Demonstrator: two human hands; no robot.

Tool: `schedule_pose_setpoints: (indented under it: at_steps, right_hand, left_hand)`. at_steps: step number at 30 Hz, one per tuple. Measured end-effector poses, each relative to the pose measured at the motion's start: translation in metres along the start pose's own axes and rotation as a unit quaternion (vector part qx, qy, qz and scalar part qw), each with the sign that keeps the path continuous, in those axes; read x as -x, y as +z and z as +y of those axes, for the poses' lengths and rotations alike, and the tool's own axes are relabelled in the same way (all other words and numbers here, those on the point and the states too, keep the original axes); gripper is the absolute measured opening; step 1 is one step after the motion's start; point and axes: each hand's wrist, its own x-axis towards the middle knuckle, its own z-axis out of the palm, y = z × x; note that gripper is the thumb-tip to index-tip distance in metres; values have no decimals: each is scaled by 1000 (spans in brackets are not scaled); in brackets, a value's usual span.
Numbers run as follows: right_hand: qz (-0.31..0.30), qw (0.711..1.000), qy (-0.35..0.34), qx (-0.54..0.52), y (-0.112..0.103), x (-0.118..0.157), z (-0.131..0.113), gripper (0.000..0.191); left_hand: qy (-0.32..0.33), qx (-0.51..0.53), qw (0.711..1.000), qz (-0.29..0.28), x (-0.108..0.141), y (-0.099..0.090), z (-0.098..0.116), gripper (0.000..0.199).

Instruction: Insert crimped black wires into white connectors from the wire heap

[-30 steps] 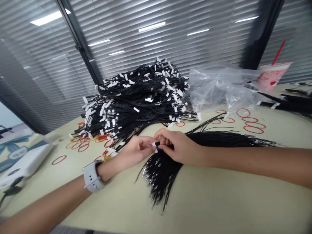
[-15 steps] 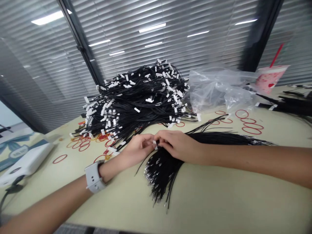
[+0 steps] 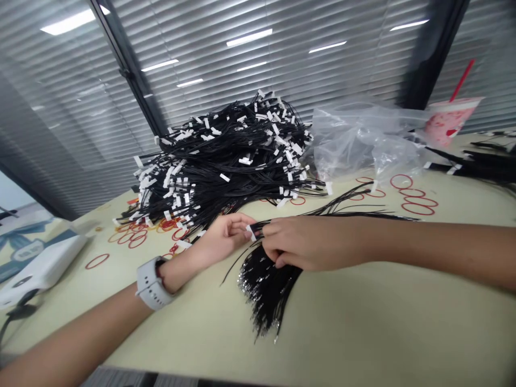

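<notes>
My left hand point(image 3: 226, 237), with a grey watch point(image 3: 153, 283) on the wrist, pinches a small white tag point(image 3: 250, 233) at the end of a black cable. Close beside it, my right hand point(image 3: 296, 243) is closed, its fingers curled over black cables just above a thick bundle of black cables point(image 3: 264, 287). That bundle lies on the table with its shiny metal ends fanned toward me. Just what sits under the right fingers is partly hidden. Behind both hands rises a big pile of black cables point(image 3: 237, 180) with many white tags.
Red rubber bands point(image 3: 418, 208) lie to the right, and more rubber bands point(image 3: 135, 236) to the left. Clear plastic bags point(image 3: 355, 142) and a pink cup point(image 3: 449, 123) with a red straw stand at the back. A white box point(image 3: 48, 269) rests at the left of the table point(image 3: 363, 333).
My right hand has shifted slightly, its fingers now curled down over the cables instead of pinching near the tag. The left hand moved slightly left with the white tag.
</notes>
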Motion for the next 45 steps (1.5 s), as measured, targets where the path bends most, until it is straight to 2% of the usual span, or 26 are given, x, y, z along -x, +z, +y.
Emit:
schedule_pose_setpoints:
  at_steps: [3,9,14,18,25,34,45]
  right_hand:
    - [26,999,6,18,-2,2,8,12]
    - [160,981,104,-41,9,-5,17,11]
    - [211,962,139,-107,22,-13,18,15]
    - [251,954,152,-68,30,-15,22,14]
    - [256,959,120,-15,38,-16,32,14]
    - [236,968,91,0,39,-14,35,12]
    - [252,964,83,-2,41,-14,36,12]
  left_hand:
    - [14,2,1000,-14,1,-1,0,19]
    - [7,14,1000,3,2,0,2,20]
    - [10,15,1000,11,0,0,3,19]
    - [-1,4,1000,28,0,0,2,17]
    - [-6,-8,999,38,1,-1,1,19]
    - [-8,-16,999,40,1,0,3,21]
    - [-8,-32,999,43,1,0,5,19]
